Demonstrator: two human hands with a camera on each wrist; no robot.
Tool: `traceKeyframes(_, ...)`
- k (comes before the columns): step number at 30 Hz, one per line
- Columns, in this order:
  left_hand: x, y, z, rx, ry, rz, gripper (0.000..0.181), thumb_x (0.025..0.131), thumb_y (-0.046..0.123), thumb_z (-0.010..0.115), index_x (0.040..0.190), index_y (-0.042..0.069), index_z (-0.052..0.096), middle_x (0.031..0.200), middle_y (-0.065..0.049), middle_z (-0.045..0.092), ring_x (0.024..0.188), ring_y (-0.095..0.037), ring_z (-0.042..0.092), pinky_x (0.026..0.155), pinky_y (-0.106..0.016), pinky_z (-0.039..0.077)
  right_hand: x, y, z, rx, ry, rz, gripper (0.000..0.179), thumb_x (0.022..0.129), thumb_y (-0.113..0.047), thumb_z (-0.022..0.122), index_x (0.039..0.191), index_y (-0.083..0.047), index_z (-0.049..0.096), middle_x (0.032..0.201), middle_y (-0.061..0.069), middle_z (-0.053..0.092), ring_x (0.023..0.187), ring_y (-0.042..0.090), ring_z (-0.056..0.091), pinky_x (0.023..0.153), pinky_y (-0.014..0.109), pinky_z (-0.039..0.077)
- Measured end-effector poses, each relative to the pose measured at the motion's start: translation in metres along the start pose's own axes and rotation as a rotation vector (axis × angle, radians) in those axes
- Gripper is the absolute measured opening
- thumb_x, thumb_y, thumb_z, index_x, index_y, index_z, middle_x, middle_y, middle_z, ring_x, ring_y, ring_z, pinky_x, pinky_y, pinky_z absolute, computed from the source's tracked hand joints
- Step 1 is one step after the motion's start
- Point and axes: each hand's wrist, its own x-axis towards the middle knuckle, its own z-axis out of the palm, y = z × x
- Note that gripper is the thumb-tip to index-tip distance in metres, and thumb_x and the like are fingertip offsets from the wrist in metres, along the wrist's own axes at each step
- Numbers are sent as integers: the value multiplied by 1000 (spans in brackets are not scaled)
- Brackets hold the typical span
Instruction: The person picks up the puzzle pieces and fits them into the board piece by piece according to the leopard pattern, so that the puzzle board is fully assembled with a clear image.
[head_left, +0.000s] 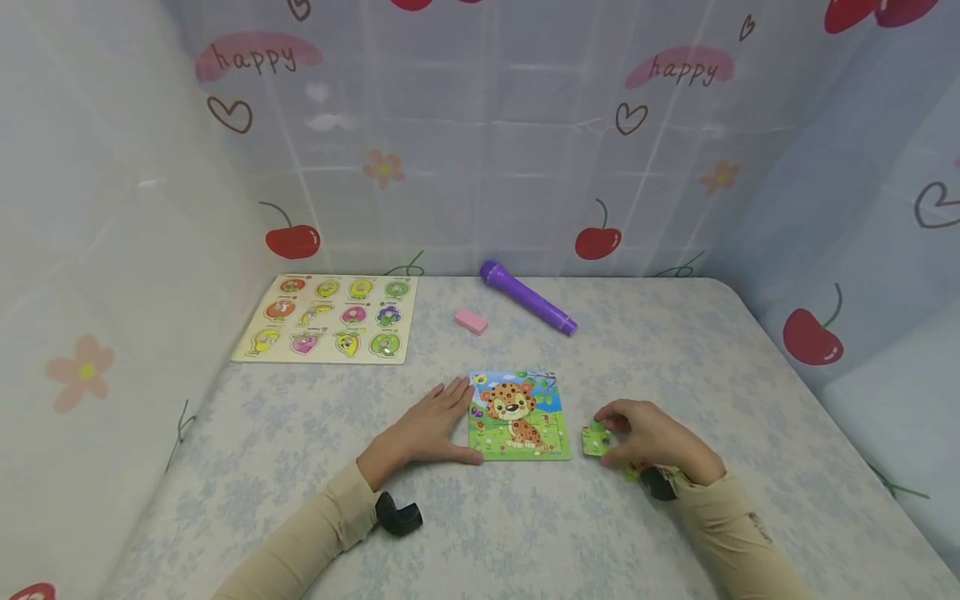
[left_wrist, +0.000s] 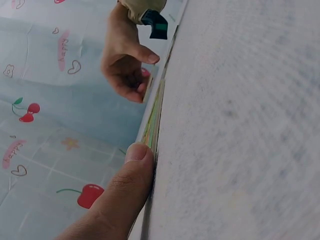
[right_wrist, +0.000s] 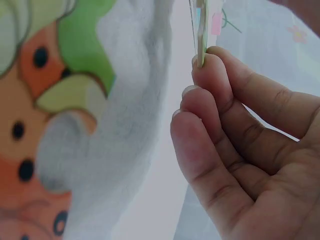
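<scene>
A square leopard puzzle (head_left: 517, 417) lies on the table between the two hands. My left hand (head_left: 427, 429) rests along its left side, fingers straight, with the thumb at the lower left corner; the left wrist view shows that thumb (left_wrist: 125, 180) against the thin edge. Right of the puzzle, my right hand (head_left: 652, 433) pinches a green puzzle piece (head_left: 595, 439) between thumb and fingertips. Seen edge-on in the right wrist view, this piece stands upright at the fingertips (right_wrist: 212, 75). Beneath the right wrist lies another piece, orange and green with black spots (right_wrist: 30, 145), partly hidden in the head view.
A fruit peg board (head_left: 330, 321) lies at the back left of the table. Behind the puzzle are a pink eraser-like block (head_left: 471, 322) and a purple toy microphone (head_left: 528, 298). Printed curtains (head_left: 480, 142) hang along the back and sides.
</scene>
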Motion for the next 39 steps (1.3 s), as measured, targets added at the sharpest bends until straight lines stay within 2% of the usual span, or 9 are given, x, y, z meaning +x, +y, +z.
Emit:
traceKeyframes(7, 0, 0, -1, 1, -9, 1, 118, 77, 82, 52, 157, 6, 9, 165, -11, 5, 153, -23, 6, 125, -43, 11, 8, -5, 1, -19, 19, -63, 56, 69, -24, 89, 117, -7, 66, 108, 3, 67, 99, 15, 61, 84, 33, 54)
traceKeyframes(15, 0, 1, -1, -9, -9, 5, 118, 77, 80, 54, 157, 5, 10, 165, -12, 6, 153, -23, 6, 125, -43, 11, 20, -16, 2, -61, 29, -178, 54, 69, -27, 88, 115, -5, 69, 98, -1, 66, 89, 13, 59, 75, 27, 52)
traceKeyframes(21, 0, 2, -2, -11, -12, 3, 117, 78, 79, 55, 157, 4, 10, 165, -12, 6, 153, -24, 6, 125, -44, 11, 30, -30, 7, -62, 24, -267, 54, 69, -25, 88, 114, -1, 69, 94, 0, 65, 84, 14, 57, 71, 24, 50)
traceKeyframes(29, 0, 2, -4, 9, -20, 2, 116, 78, 79, 55, 156, 4, 11, 165, -12, 6, 153, -24, 6, 125, -43, 11, 46, -55, 19, -93, 30, -335, 52, 70, -28, 88, 113, -5, 71, 93, -2, 65, 82, 11, 57, 70, 24, 50)
traceKeyframes(32, 0, 2, -5, 11, -25, -1, 117, 78, 79, 54, 157, 5, 10, 165, -11, 5, 154, -23, 5, 126, -43, 11, 52, -65, 25, -110, 17, -377, 51, 70, -28, 88, 112, -4, 71, 90, -2, 65, 80, 10, 56, 69, 23, 49)
traceKeyframes(39, -1, 3, -5, 2, -34, -9, 116, 78, 80, 53, 157, 6, 10, 165, -10, 4, 154, -22, 5, 126, -42, 10, 61, -87, 38, -125, -15, -411, 49, 71, -27, 87, 111, -4, 71, 88, -1, 68, 78, 9, 57, 69, 22, 49)
